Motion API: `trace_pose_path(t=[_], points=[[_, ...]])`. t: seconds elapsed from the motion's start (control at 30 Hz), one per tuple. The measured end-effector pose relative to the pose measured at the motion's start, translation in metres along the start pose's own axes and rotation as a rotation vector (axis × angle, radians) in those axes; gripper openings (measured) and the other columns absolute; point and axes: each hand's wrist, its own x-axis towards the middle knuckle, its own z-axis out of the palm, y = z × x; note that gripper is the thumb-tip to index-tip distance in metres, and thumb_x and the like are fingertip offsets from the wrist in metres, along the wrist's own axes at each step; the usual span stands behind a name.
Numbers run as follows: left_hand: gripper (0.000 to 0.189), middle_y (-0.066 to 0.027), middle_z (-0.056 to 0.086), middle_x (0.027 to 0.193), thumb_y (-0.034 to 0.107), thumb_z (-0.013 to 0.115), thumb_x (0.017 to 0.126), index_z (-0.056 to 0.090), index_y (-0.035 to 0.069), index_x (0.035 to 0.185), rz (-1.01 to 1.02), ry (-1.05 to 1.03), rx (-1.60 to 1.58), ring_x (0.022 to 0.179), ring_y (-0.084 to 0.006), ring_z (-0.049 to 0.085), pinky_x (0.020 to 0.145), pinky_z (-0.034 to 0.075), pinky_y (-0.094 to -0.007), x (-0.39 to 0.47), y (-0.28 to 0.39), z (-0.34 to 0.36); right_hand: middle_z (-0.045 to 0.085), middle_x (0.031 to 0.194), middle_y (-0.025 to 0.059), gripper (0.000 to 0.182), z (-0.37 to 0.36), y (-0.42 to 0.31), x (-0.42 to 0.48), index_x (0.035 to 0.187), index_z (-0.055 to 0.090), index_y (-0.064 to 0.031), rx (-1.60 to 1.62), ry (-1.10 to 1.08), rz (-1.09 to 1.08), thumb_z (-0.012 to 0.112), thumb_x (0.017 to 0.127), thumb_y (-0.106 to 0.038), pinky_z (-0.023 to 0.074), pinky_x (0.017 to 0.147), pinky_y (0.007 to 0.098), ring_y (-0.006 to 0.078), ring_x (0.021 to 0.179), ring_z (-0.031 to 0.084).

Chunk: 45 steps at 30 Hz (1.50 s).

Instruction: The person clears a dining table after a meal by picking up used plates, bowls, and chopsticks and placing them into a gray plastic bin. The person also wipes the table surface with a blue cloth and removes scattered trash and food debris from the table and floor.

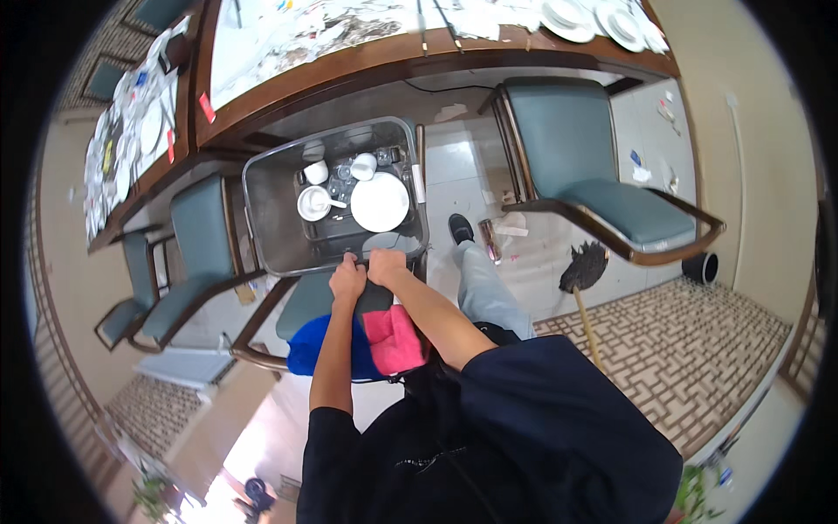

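A clear grey plastic tub (pixel 275 216) rests on a green-padded chair (pixel 298 308) in front of me. My left hand (pixel 347 280) and my right hand (pixel 387 266) are closed side by side at its near rim. The fingertips are hidden. Inside the tub lie a white plate (pixel 380 203), white cups (pixel 316 172), several small glasses (pixel 340 183) and a white bowl (pixel 313 204) with a spoon in it. A blue cloth (pixel 330 347) and a pink cloth (pixel 394 340) hang below my forearms.
Beyond the tub stands a wood-edged table (pixel 314 59) with stacked plates (pixel 568 19) and chopsticks (pixel 448 26). Another chair (pixel 563 144) is at right, green chairs (pixel 203 229) at left. Litter, a can (pixel 489 241) and a broom (pixel 584 268) are on the floor.
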Motion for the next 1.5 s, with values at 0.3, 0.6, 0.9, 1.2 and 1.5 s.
trace_pose_path(t=[0.3,0.6,0.9,1.2,1.5], points=[[0.040,-0.0253,0.065,0.110,0.026,0.063,0.080,0.060,0.007,0.115,0.088,-0.226,-0.476,0.106,-0.0406,0.061,0.087,0.049,-0.0444,0.003,0.096,0.082,0.068,0.112,0.0151,0.044,-0.091,0.074,0.007,0.112,0.063,-0.0066,-0.177,-0.108,0.054,0.065,0.082,-0.038,0.0523,0.088,0.0399,0.0281,0.106,0.066],[0.028,-0.0138,0.070,0.086,0.023,0.068,0.076,0.066,0.006,0.099,0.325,-0.138,-0.899,0.081,-0.0283,0.067,0.068,0.052,-0.0404,0.048,0.092,0.156,0.071,0.108,0.0086,0.027,-0.129,0.062,0.015,0.102,0.072,-0.0097,-0.318,-0.099,0.005,0.053,0.087,-0.021,0.0539,0.080,0.0382,0.0241,0.102,0.068],[0.019,-0.0101,0.068,0.070,0.017,0.064,0.084,0.066,0.000,0.092,0.054,-0.382,-1.070,0.055,-0.0185,0.064,0.046,0.047,-0.0311,0.035,0.113,0.087,0.069,0.113,0.0131,0.030,-0.139,0.048,0.016,0.105,0.072,-0.0090,-0.382,-0.255,-0.038,0.053,0.086,-0.023,0.0528,0.085,0.0375,0.0257,0.104,0.067],[0.018,-0.0134,0.070,0.082,0.017,0.052,0.092,0.059,0.003,0.101,-0.272,-0.452,-1.324,0.067,-0.0181,0.067,0.058,0.053,-0.0291,0.059,0.126,0.056,0.069,0.107,0.0208,0.032,-0.185,0.054,0.081,0.098,0.073,-0.0044,-0.162,-0.441,-0.125,0.056,0.080,-0.024,0.0528,0.085,0.0415,0.0348,0.103,0.066],[0.024,-0.0124,0.071,0.086,0.023,0.047,0.100,0.056,0.005,0.113,-0.378,-0.386,-1.191,0.066,-0.0155,0.067,0.055,0.050,-0.0253,0.134,0.211,-0.041,0.070,0.097,0.0173,0.027,-0.313,0.101,0.169,0.092,0.073,-0.0097,0.343,-0.229,-0.248,0.052,0.081,-0.023,0.0513,0.082,0.0463,0.0360,0.092,0.066]])
